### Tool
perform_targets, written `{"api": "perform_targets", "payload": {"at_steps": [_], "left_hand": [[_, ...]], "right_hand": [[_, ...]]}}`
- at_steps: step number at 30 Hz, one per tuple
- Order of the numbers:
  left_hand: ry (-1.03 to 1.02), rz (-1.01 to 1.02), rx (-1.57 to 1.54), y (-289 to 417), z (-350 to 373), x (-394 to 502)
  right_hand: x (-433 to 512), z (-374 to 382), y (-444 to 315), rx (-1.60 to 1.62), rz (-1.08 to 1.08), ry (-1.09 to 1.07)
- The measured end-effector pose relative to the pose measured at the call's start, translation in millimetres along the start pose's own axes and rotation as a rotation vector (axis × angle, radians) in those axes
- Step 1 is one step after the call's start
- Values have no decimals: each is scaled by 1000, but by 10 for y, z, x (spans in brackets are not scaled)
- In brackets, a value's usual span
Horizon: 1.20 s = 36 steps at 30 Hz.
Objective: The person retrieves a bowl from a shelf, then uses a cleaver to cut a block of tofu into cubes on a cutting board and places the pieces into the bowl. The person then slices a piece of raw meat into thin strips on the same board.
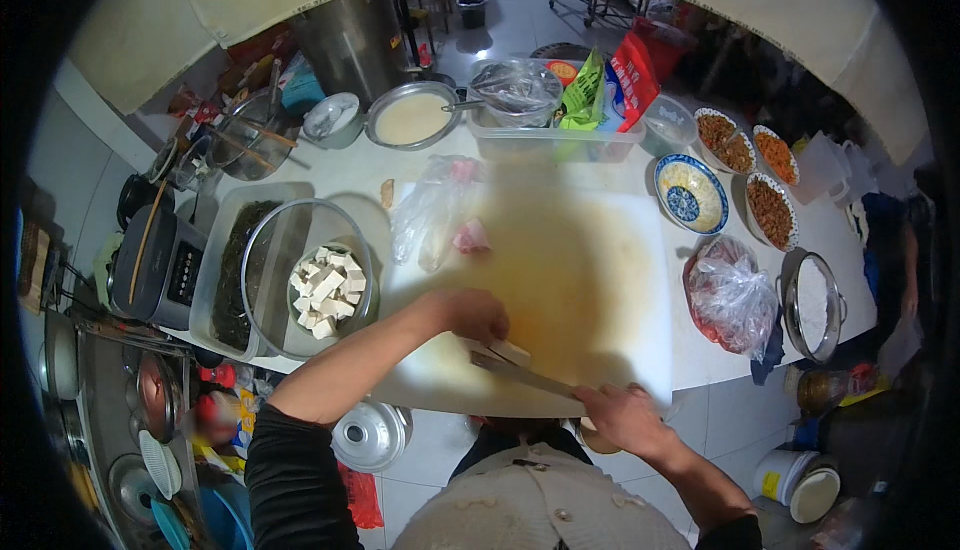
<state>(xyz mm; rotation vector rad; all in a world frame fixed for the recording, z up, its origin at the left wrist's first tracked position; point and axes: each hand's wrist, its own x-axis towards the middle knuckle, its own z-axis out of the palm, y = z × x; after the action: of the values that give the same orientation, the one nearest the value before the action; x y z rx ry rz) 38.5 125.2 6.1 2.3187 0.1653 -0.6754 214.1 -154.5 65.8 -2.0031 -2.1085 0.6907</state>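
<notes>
My right hand (pixel 624 416) grips the handle of a kitchen knife (pixel 525 376) near the front edge of a white cutting board (pixel 634 302). The blade lies at a pale block, perhaps tofu (pixel 516 353). My left hand (pixel 476 317) is just behind that block, fingers bent; whether they grip it is hidden. A small pink and white piece of meat (pixel 471 237) rests farther back on the board, beside a clear plastic bag (pixel 435 208). To the left, cubes of tofu (pixel 328 289) fill a bowl beneath a round clear rim (pixel 250 287).
A plastic tub with dark strands (pixel 244 280) stands at left. Behind the board are a metal bowl of pale liquid (pixel 412 118) and a plastic bin (pixel 559 146) with packets. At right are a blue-patterned bowl (pixel 691 193), bowls of minced food (pixel 770 208) and bagged meat (pixel 731 287).
</notes>
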Motion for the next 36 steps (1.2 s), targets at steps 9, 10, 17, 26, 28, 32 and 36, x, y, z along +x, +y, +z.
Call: {"api": "perform_targets", "payload": {"at_steps": [9, 10, 17, 26, 28, 32, 36], "left_hand": [[364, 24, 422, 322, 515, -295], [404, 37, 370, 295, 534, -280], [967, -313, -53, 733, 870, 119], [1119, -315, 16, 906, 957, 178], [1092, -245, 27, 869, 948, 162], [1008, -214, -29, 766, 970, 177], [1082, -165, 5, 743, 985, 176]], "right_hand": [[-466, 274, 317, 740, 394, 182], [-444, 312, 347, 754, 426, 174], [-119, 138, 241, 448, 501, 20], [27, 138, 42, 243, 384, -26], [45, 168, 68, 228, 377, -62], [69, 159, 105, 199, 327, -85], [61, 50, 145, 257, 311, -36]]}}
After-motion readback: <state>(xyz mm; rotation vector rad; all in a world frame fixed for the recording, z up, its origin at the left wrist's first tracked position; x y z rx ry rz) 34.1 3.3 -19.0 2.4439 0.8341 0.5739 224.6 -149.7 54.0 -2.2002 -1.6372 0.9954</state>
